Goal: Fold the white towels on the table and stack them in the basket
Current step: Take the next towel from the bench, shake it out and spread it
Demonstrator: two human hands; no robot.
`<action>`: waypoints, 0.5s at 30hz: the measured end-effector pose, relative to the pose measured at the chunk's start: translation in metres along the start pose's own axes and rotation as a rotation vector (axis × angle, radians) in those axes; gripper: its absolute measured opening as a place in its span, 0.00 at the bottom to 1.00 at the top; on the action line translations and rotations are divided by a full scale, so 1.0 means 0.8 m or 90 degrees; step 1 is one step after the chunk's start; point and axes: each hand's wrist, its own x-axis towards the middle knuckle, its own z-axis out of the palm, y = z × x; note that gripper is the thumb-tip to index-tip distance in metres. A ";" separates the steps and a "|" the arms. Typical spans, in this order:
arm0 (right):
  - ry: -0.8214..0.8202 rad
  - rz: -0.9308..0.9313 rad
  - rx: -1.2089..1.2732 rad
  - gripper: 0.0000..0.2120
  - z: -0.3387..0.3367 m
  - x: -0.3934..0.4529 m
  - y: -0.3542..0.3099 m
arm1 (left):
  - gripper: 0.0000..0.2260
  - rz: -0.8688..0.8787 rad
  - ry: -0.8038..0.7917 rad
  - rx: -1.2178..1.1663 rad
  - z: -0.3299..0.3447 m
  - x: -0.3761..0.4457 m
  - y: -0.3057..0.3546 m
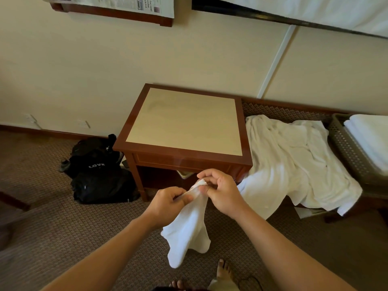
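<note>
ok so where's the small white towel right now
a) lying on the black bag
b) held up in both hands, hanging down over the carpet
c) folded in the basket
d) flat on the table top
b: the left hand and the right hand both pinch the top edge of the small white towel, which hangs down in front of the table, touching neither the table nor the basket.

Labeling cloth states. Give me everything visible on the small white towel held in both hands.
The small towel is white, terry-looking cloth, unfolded and limp. Its top edge is bunched and pinched between the left hand and the right hand, whose fingers curl round it; the rest hangs free below in a loose, creased drape above the carpet. It is held in front of the wooden table, touching nothing but the hands.
</note>
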 end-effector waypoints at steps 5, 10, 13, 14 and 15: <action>-0.076 0.021 -0.009 0.16 -0.028 0.007 -0.024 | 0.13 -0.064 -0.022 0.038 0.029 -0.007 -0.031; -0.094 0.014 -0.014 0.15 -0.038 0.007 -0.046 | 0.11 0.028 0.002 0.034 0.050 -0.007 -0.033; -0.079 -0.008 -0.019 0.16 -0.042 0.005 -0.058 | 0.09 0.114 0.010 -0.027 0.056 -0.006 -0.020; -0.081 -0.014 -0.019 0.16 -0.043 0.003 -0.061 | 0.08 0.122 0.013 -0.047 0.057 -0.006 -0.017; -0.087 -0.021 -0.019 0.16 -0.043 0.001 -0.065 | 0.08 0.124 0.020 -0.057 0.059 -0.006 -0.016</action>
